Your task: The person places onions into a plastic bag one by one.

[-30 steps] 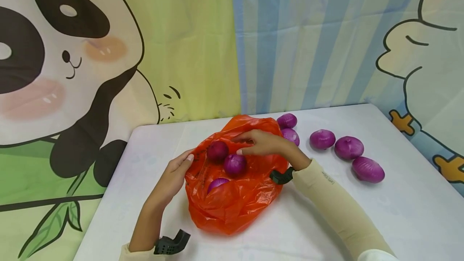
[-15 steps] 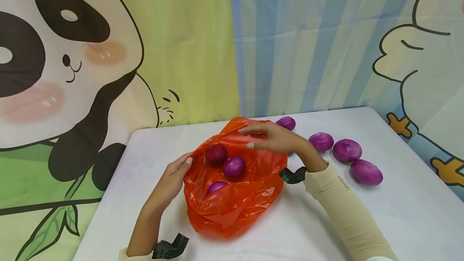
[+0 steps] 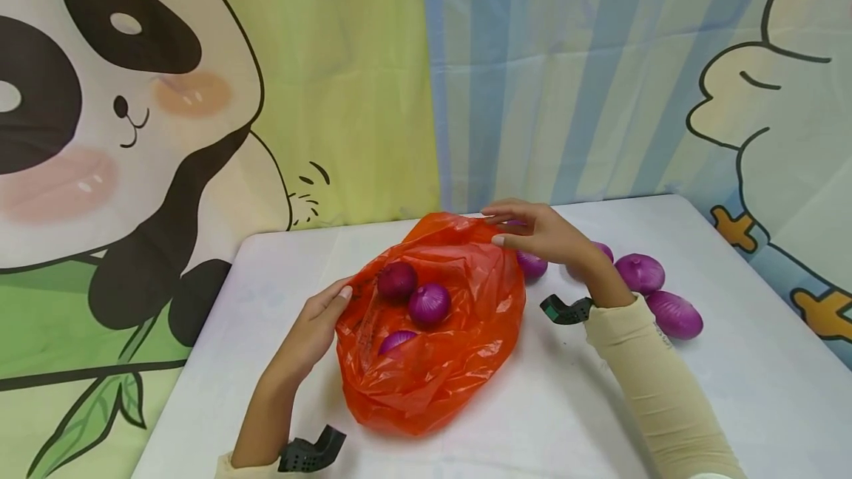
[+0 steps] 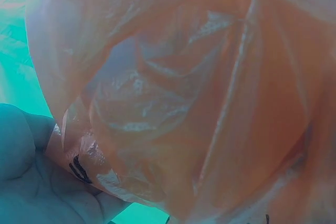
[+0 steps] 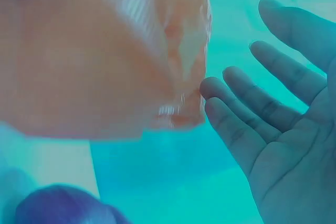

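Observation:
An orange-red plastic bag (image 3: 426, 390) lies open on the table with purple onions in it: a dark one (image 3: 397, 282), a brighter one (image 3: 430, 304) and one partly covered by the bag's front (image 3: 398, 341). My left hand (image 3: 318, 327) pinches the bag's left rim, thumb on the inside. Beyond the bag's right rim, my right hand (image 3: 542, 233) hovers with fingers extended and spread, holding nothing. Below it an onion (image 3: 532, 265) sits against the bag, and another behind is mostly hidden by the fingers. The right wrist view shows the fingertips (image 5: 212, 106) beside the bag.
To the right lie more loose onions: one mostly behind the right wrist, a round one (image 3: 640, 273) and a longer one (image 3: 674, 314). A white table (image 3: 572, 405) bears everything. A printed curtain (image 3: 359, 94) hangs just behind its far edge.
My right hand has come out of the bag's mouth and moved right, past the rim, over the onions behind. The left hand keeps its pinch on the rim.

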`<control>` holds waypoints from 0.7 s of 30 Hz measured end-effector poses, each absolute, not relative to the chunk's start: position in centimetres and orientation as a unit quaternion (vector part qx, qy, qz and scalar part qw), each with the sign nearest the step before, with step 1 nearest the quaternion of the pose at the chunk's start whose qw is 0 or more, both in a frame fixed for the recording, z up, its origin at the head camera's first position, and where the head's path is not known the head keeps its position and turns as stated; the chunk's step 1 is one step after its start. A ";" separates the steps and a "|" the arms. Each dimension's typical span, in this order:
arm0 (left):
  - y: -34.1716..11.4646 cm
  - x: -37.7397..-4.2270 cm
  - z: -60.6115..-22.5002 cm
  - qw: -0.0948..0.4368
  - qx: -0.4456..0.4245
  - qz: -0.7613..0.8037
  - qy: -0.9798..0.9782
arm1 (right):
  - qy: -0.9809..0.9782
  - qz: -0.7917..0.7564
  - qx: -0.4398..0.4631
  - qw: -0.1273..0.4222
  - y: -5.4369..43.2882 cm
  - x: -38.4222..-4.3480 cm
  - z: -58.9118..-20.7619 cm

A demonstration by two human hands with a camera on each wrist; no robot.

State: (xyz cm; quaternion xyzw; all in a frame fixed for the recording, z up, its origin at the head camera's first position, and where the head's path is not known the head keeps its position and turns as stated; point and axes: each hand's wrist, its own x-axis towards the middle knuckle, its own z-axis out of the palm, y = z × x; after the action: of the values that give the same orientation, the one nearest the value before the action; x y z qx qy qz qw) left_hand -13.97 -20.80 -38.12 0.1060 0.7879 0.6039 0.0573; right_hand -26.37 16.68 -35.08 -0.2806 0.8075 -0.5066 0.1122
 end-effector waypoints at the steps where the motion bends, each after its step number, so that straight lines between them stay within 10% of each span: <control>1: -20.8 -14.0 -38.1 0.057 0.105 0.604 0.788 | 0.808 -0.509 -0.273 0.114 16.9 -26.4 -35.3; 21: -21.1 -14.2 -38.2 0.053 0.097 0.600 0.793 | 0.832 -0.486 -0.247 0.101 20.4 -28.4 -39.7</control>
State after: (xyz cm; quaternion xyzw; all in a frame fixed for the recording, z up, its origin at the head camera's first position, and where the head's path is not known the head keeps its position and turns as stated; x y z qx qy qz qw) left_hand -14.19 -21.07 -38.22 0.0966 0.7927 0.5996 0.0526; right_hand -28.44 20.40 -39.71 -0.2470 0.8321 -0.4863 0.1009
